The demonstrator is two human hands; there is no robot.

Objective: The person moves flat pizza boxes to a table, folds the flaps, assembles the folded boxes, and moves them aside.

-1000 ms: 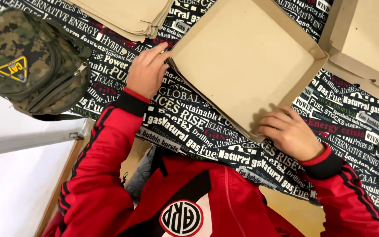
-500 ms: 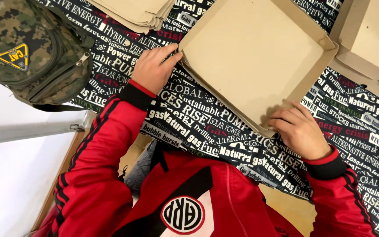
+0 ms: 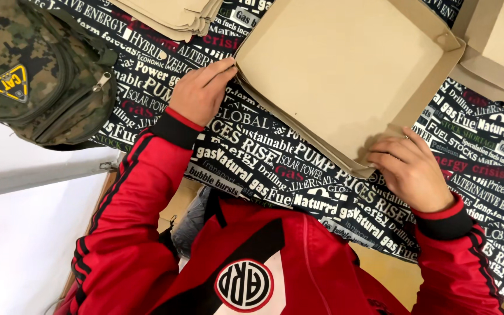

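A shallow brown cardboard box with raised side walls lies open on a table covered by a black cloth printed with words. My left hand grips the box's left corner, fingers on the wall edge. At the near right corner, my right hand presses its fingers against the wall and the flap under it. Both arms wear red sleeves with black cuffs.
A camouflage bag sits at the table's left end. A stack of flat cardboard blanks lies at the far edge. Another cardboard box stands at the far right. A pale surface shows beyond the table's left edge.
The box and both hands have shifted a little to the right and away from me. The bag and the stack have stayed put.
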